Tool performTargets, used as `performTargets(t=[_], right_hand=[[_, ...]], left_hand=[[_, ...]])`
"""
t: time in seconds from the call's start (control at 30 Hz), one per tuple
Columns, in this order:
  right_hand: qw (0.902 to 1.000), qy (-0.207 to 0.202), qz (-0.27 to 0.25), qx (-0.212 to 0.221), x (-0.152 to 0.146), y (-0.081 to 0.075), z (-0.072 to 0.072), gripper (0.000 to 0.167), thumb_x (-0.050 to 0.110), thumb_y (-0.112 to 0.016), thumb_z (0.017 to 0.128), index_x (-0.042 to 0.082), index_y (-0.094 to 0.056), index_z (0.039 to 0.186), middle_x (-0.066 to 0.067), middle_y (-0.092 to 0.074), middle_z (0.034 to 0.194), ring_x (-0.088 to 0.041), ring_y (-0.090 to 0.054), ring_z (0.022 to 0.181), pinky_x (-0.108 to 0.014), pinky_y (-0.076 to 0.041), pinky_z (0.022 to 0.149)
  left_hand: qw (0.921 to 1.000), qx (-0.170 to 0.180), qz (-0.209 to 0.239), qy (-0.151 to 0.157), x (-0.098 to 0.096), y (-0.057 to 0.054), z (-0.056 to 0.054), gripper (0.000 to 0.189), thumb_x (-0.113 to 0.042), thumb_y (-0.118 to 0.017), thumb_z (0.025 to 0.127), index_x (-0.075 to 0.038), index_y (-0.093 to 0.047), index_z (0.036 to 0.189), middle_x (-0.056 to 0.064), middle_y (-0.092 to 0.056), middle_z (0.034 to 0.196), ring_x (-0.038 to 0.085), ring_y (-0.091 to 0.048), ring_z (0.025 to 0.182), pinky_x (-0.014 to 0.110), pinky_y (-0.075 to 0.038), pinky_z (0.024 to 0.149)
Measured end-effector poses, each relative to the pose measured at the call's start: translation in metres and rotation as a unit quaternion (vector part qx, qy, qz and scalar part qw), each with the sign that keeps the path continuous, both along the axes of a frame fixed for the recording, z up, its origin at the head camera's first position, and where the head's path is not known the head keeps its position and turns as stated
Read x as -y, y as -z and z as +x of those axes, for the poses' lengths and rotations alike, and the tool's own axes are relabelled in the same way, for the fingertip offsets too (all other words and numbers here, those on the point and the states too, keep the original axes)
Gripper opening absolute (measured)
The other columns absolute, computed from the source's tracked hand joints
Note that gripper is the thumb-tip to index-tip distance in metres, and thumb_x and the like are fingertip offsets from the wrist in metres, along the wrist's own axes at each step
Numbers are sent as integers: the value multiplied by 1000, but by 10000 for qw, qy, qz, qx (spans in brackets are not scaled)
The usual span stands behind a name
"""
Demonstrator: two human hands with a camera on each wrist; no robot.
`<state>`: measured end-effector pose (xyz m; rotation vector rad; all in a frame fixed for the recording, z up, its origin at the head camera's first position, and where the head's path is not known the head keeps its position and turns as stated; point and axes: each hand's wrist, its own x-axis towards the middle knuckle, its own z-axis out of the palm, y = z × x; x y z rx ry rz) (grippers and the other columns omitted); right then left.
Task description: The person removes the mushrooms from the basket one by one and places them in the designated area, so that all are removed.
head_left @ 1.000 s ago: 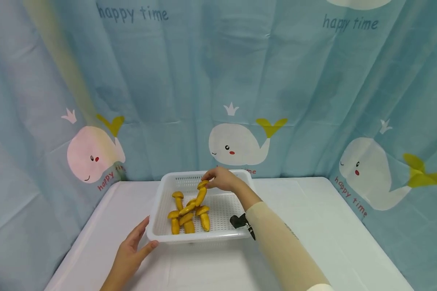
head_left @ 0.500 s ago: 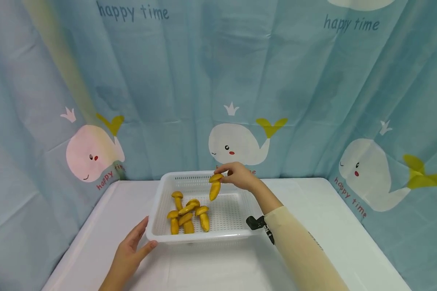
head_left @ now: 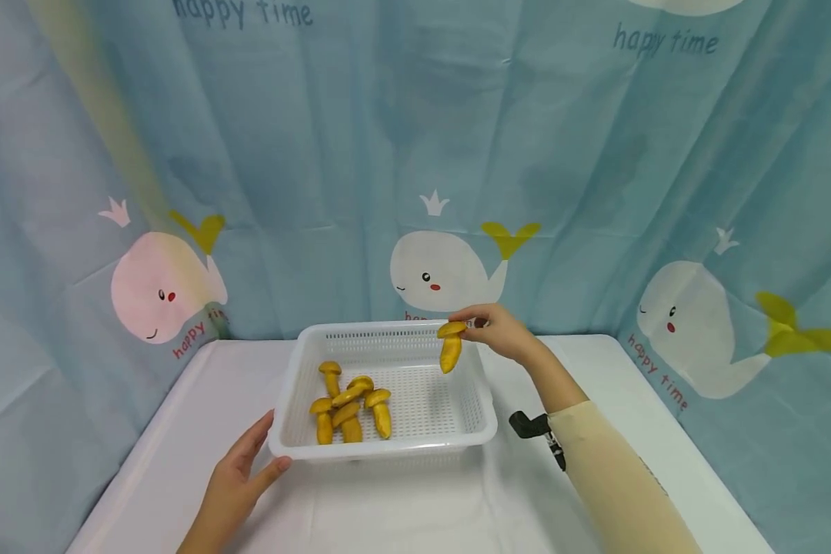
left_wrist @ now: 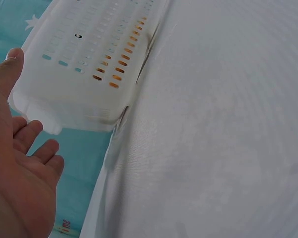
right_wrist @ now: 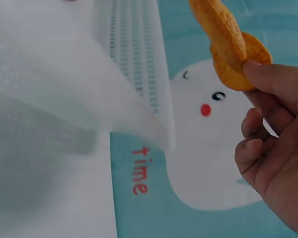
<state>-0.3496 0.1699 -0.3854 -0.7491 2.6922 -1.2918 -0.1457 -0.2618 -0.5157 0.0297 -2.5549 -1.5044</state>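
Observation:
My right hand [head_left: 502, 332] pinches a yellow mushroom [head_left: 451, 354] by its cap, the stem hanging down over the back right of a white plastic basket [head_left: 402, 446]. In the right wrist view, thumb and forefinger grip the cap of this mushroom [right_wrist: 218, 25], the other fingers curled in below. Several similar mushrooms [head_left: 382, 415] lie in the basket's left half, some overlapping. At the basket's front left corner is my left hand [head_left: 231, 477], thumb and fingers spread on either side of it. The left wrist view shows its thumb [left_wrist: 12, 69] along the rim.
The basket stands on a white-covered table [head_left: 402, 508] with its back side near a blue curtain [head_left: 318, 154] printed with whales. A black strap-like piece [head_left: 536, 427] sits at the right sleeve [head_left: 616, 469].
My right hand has lifted the mushroom off the others and carried it rightward toward the basket's back right corner. The left hand keeps its place at the front left corner.

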Motion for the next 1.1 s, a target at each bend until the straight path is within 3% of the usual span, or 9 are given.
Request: performTargets(t=[0.2,0.33,0.5,0.57,0.73,0.8,1.0,1.03,1.1], right_hand=[[9995,218,-200,114,-27,2,1,30,18,-71,99,20,-73,128,-2,-70,121,-26,-57,92,-39,-53,78],[9990,318,-278,152,-40,8,0,30,16,-69,99,18,-72,129,-3,-70,122,-28,-57,94,-43,-53,83],[9981,424,-394,224,-54,18,0,30,18,-69,100,19,-72,130,-4,-70,125,-28,-57,97,-37,-52,84],[9977,467,-421,246,-59,22,0,30,19,-70,99,18,-72,130,-4,-70,124,-27,-56,96,-36,-51,83],[9969,613,-401,299,-69,33,1,33,18,-71,98,12,-71,131,-8,-68,124,-28,-54,96,-32,-50,77],[9967,666,-363,292,-73,37,0,33,17,-71,98,11,-70,132,-9,-68,127,-27,-54,97,-31,-51,78],[9954,793,-388,361,-85,51,-1,32,12,-69,99,10,-70,131,-12,-68,127,-26,-56,100,-36,-52,86],[9951,821,-400,384,-87,54,-2,32,12,-69,99,10,-71,131,-11,-69,126,-26,-56,99,-37,-52,86],[9946,856,-372,450,-90,60,-2,32,12,-69,99,11,-70,131,-10,-69,126,-26,-57,99,-38,-51,88]], left_hand=[[9999,-93,102,35,6,0,1,78,-34,-78,92,-31,-38,159,-2,-38,163,-23,-27,132,-3,-28,99],[9998,-176,107,60,6,2,1,77,-33,-78,93,-30,-38,159,0,-39,163,-25,-26,131,-2,-29,99],[9995,-273,79,116,5,-2,1,77,-32,-78,92,-30,-38,159,-1,-39,163,-23,-27,133,-2,-29,100],[9997,-213,5,97,5,-4,0,77,-35,-77,92,-31,-38,159,-2,-38,163,-19,-27,137,-1,-28,100],[10000,-37,-46,67,4,-4,0,78,-38,-77,93,-30,-37,159,-3,-37,164,16,-32,152,-1,-27,100],[10000,18,8,50,4,-4,0,78,-37,-77,92,-30,-38,159,-4,-37,164,22,-32,152,0,-27,100],[10000,-12,73,22,2,0,0,77,-37,-78,92,-31,-39,158,-4,-38,163,-16,-27,139,4,-30,105],[10000,-25,70,17,2,1,0,77,-36,-78,92,-31,-40,158,-4,-39,163,-16,-27,138,5,-30,105],[10000,-28,82,19,2,1,0,77,-35,-78,92,-30,-40,158,-3,-38,163,-6,-28,146,13,-34,112]])
